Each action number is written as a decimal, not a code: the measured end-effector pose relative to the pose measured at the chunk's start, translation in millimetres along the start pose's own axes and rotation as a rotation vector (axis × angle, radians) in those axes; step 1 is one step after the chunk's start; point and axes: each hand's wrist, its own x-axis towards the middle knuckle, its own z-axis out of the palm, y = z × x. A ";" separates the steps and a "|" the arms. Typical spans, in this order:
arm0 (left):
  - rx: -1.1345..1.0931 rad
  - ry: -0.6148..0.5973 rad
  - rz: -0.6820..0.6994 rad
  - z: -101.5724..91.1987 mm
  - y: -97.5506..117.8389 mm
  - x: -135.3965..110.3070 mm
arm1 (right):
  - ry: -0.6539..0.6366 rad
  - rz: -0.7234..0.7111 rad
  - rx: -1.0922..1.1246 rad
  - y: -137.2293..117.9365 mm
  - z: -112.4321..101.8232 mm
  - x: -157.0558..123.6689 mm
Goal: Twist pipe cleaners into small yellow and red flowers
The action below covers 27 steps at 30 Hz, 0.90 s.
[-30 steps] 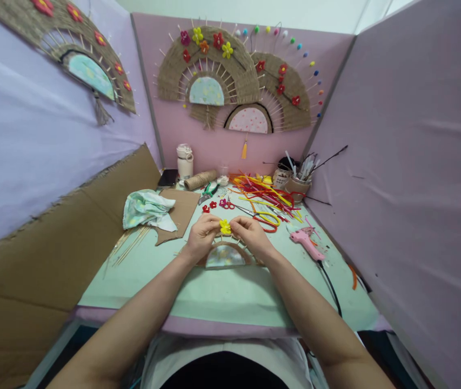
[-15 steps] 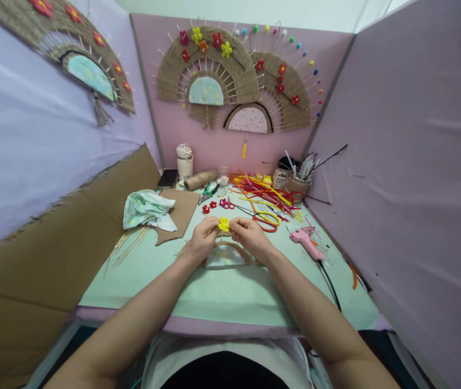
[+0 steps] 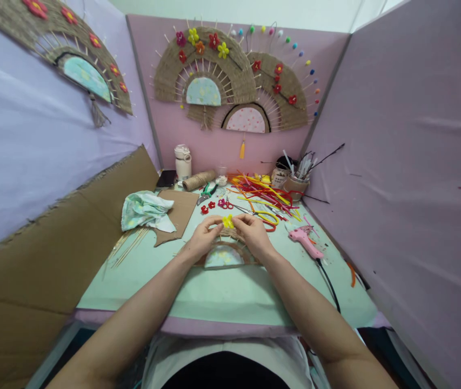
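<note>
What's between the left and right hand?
In the head view, a small yellow flower sits there, pinched from both sides by the left hand and right hand, just above a small fan on the table.

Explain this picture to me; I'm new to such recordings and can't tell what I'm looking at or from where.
No machine here: a person works with bare hands. The camera sits on their head, looking down over both arms. The left hand and right hand pinch a yellow flower between their fingertips, above a small fan lying on the green table. Around it lie a cloth, cardboard, twine, scissors, coloured strips and a pink glue gun. More fans hang on the wall.
</note>
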 end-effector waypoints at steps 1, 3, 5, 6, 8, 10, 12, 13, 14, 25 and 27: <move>0.010 0.073 0.009 0.8 1.0 0.5 | 0.077 -0.056 -0.043 -0.5 0.2 0.0; -0.048 0.139 -0.027 4.1 3.4 0.0 | 0.182 -0.155 -0.116 -1.1 1.5 -0.6; -0.156 0.120 -0.084 8.5 5.8 -2.0 | 0.205 -0.192 -0.157 0.0 3.9 -1.7; -0.196 0.114 -0.096 10.6 6.7 -3.0 | 0.194 -0.188 -0.167 1.4 5.3 -2.3; -0.228 0.119 -0.099 13.3 7.6 -4.7 | 0.150 -0.164 -0.177 5.3 7.7 -3.0; -0.215 0.128 -0.102 13.5 7.1 -5.1 | 0.102 -0.132 -0.179 9.5 8.7 -2.9; -0.196 0.137 -0.109 11.7 5.6 -4.7 | 0.056 -0.105 -0.176 12.1 8.3 -2.3; -0.189 0.136 -0.114 10.5 4.8 -4.4 | 0.033 -0.094 -0.174 12.5 7.5 -1.9; -0.182 0.131 -0.117 9.2 4.1 -4.1 | 0.012 -0.083 -0.174 12.2 6.6 -1.6; -0.110 0.040 -0.166 7.6 8.9 -2.0 | -0.103 0.022 -0.187 8.6 -4.3 3.7; -0.072 0.041 -0.162 7.1 5.9 -0.7 | -0.081 0.002 -0.212 9.9 -5.0 4.7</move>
